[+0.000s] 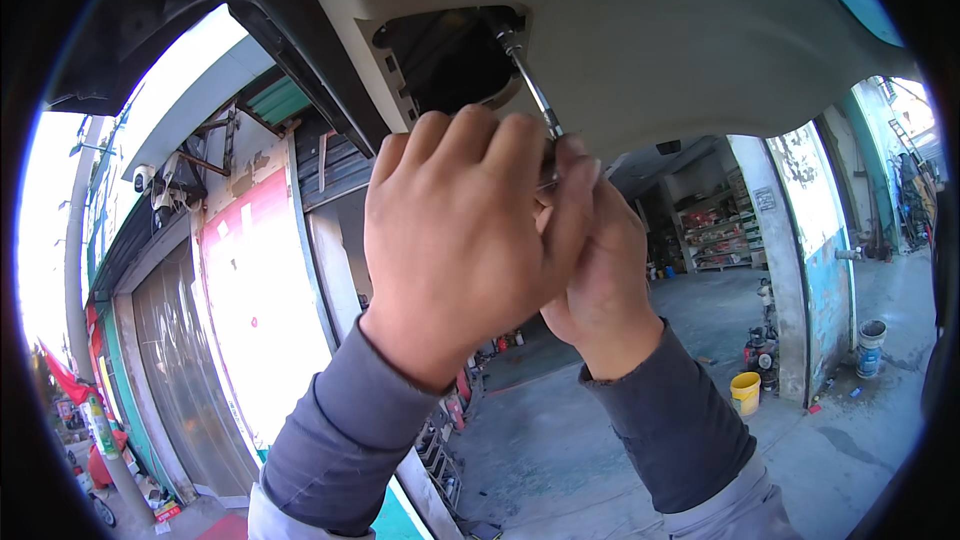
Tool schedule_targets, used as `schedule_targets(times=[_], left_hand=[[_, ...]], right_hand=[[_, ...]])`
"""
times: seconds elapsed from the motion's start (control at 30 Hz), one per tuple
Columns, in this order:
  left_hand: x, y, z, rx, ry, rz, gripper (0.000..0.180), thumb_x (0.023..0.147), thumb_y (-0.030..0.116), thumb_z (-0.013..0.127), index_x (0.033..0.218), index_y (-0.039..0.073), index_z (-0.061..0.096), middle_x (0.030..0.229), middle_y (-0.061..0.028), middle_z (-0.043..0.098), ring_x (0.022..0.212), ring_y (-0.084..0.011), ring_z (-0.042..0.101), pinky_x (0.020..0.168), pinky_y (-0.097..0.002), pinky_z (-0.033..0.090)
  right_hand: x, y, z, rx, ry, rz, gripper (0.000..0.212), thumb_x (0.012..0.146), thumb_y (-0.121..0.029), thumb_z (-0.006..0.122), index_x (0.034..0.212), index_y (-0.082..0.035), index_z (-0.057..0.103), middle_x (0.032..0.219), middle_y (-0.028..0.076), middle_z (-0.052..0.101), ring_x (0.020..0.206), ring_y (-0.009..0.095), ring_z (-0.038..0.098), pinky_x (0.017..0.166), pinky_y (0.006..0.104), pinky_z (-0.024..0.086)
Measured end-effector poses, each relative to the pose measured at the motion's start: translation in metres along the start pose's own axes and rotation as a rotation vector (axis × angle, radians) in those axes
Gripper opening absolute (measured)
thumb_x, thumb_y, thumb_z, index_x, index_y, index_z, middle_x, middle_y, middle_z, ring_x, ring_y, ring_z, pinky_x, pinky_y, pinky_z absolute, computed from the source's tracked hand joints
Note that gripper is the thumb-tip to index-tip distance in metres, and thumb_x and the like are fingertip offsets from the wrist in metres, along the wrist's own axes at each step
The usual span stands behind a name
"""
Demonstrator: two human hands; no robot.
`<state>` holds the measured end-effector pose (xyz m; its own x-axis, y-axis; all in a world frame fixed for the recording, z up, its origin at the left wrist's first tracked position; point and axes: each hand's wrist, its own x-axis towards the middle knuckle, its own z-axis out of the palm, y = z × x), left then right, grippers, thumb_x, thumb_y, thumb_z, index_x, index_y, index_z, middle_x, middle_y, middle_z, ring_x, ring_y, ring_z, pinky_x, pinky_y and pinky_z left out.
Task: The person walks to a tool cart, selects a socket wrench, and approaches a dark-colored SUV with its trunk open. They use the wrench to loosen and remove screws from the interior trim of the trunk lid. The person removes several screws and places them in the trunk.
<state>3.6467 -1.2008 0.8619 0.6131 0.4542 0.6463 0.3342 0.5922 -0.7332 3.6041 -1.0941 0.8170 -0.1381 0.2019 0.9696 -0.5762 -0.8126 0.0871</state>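
Above me hangs a grey trim panel (680,40), with a dark opening (440,60) cut in it. A socket driver with a slim metal shaft (537,90) slants up into the right end of that opening. Its lower end disappears between my two raised hands. My left hand (455,220) is closed, back toward me, with its thumb and fingertips at the tool's lower end. Just behind and to the right, my right hand (605,270) is closed round the same end. My left hand covers much of the right one, and the tool's handle is mostly hidden.
A black frame edge (310,70) runs along the panel's left side. Below lies a concrete floor (560,450). A yellow bucket (745,393) and a blue-grey bucket (871,348) stand right, near a pillar (790,240). Loaded shelves (715,230) stand farther back.
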Motion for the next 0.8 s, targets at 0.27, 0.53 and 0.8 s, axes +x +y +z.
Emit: schedule_targets(times=[0.27, 0.53, 0.8], left_hand=[[-0.008, -0.031, 0.035, -1.192, -0.062, -0.594, 0.044, 0.108, 0.041, 0.049, 0.098, 0.001, 0.063, 0.079, 0.0018, 0.058, 0.071, -0.0043, 0.048, 0.061, -0.0228, 0.04], [0.025, -0.039, 0.038, -1.117, -0.145, -0.789, 0.037, 0.102, 0.033, 0.06, 0.1, -0.003, 0.069, 0.085, -0.0043, 0.064, 0.077, -0.0124, 0.057, 0.073, -0.0268, 0.045], [0.035, -0.049, 0.036, -1.399, -0.234, -0.811, 0.032, 0.104, 0.027, 0.061, 0.11, -0.003, 0.068, 0.096, -0.0088, 0.07, 0.089, -0.0165, 0.067, 0.081, -0.0303, 0.053]], right_hand=[[0.016, -0.017, 0.005, -1.164, -0.203, -0.474, 0.013, 0.094, -0.008, 0.063, 0.099, 0.003, 0.057, 0.08, 0.017, 0.065, 0.073, 0.031, 0.068, 0.065, 0.0387, 0.052], [0.018, -0.027, 0.004, -2.216, -0.199, -0.855, 0.03, 0.08, -0.005, 0.07, 0.106, 0.001, 0.06, 0.095, 0.016, 0.067, 0.083, 0.034, 0.064, 0.076, 0.0454, 0.052], [0.024, -0.034, 0.008, -1.012, -0.206, -0.177, 0.011, 0.086, -0.007, 0.056, 0.094, -0.001, 0.06, 0.072, 0.004, 0.057, 0.067, 0.018, 0.054, 0.068, 0.0387, 0.051]])
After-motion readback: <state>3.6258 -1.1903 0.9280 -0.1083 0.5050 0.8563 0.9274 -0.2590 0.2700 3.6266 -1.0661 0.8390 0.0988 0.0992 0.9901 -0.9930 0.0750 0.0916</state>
